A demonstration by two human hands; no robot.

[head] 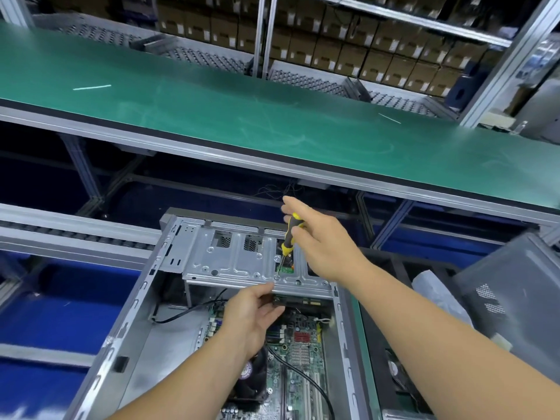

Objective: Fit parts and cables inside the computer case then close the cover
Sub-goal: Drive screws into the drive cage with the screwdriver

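Note:
An open grey computer case (pixel 133 316) lies in front of me with its motherboard (pixel 303 353) exposed. Across its far end sits a silver metal drive bracket (pixel 236 262). My right hand (pixel 321 241) grips a yellow-and-black screwdriver (pixel 291 233), held upright with its tip on a screw (pixel 277 277) near the bracket's front edge. My left hand (pixel 251 313) holds a small part at the bracket's front lip from below, thumb on top. A black cable (pixel 306 377) runs over the motherboard, and a black fan (pixel 251 380) shows beside my left forearm.
A long green conveyor belt (pixel 272 116) runs across behind the case. Shelves of cardboard boxes (pixel 363 50) stand beyond it. A grey case cover (pixel 515 298) and a plastic bag (pixel 436 292) lie at the right. Blue bins (pixel 45 316) sit at the left.

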